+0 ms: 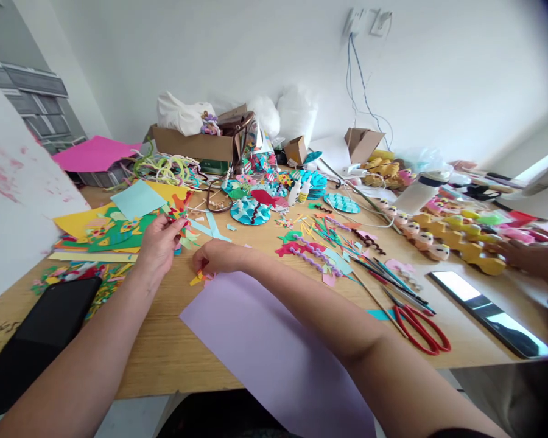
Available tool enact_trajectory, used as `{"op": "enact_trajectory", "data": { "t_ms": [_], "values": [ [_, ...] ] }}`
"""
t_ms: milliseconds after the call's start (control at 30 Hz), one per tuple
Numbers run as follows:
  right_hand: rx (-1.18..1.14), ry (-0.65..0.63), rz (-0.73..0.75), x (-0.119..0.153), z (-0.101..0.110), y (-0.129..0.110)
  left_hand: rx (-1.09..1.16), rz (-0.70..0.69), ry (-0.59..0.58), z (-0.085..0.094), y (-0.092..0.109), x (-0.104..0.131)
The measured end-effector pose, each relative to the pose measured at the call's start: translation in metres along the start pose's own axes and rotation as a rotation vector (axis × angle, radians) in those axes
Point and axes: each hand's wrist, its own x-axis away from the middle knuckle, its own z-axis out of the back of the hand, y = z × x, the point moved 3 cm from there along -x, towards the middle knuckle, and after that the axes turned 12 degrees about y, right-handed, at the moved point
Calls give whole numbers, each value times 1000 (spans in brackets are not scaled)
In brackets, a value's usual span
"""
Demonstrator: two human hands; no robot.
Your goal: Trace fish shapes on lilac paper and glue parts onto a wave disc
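Observation:
My left hand is raised over the table, its thumb and fingers closed on a bunch of small coloured paper scraps, mostly red, green and orange. To its right, my right hand bends down to the tabletop. Its fingertips are on a few yellow, orange and pink paper bits; they look pinched together, partly hidden behind the hand. Under my right forearm lies a large sheet of lilac paper, overhanging the front edge. Light blue paper strips lie just beyond my hands.
Coloured sheets and a black phone lie left. Red-handled scissors, brushes and another phone are right. Another person's hand touches yellow egg-carton pieces. Blue-patterned discs and glue bottles stand at the back.

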Motion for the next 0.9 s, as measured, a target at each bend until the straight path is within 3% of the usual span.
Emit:
{"op": "enact_trajectory", "data": {
  "t_ms": [200,400,533,667,767,900],
  "values": [
    [252,-61,-51,-5,6,-12,14,-16,-4,0,0,-1],
    [238,-160,-23,-8,4,-13,27,-24,-3,0,-1,-2],
    [215,-98,-7,-3,8,-10,32,-17,10,0,0,-2],
    [121,111,-69,5,25,3,43,-16,31,0,1,-2],
    [80,71,-73,7,26,12,44,-8,25,0,2,-1],
    [232,10,-132,4,13,9,47,-7,16,0,2,-1]
  ]
}}
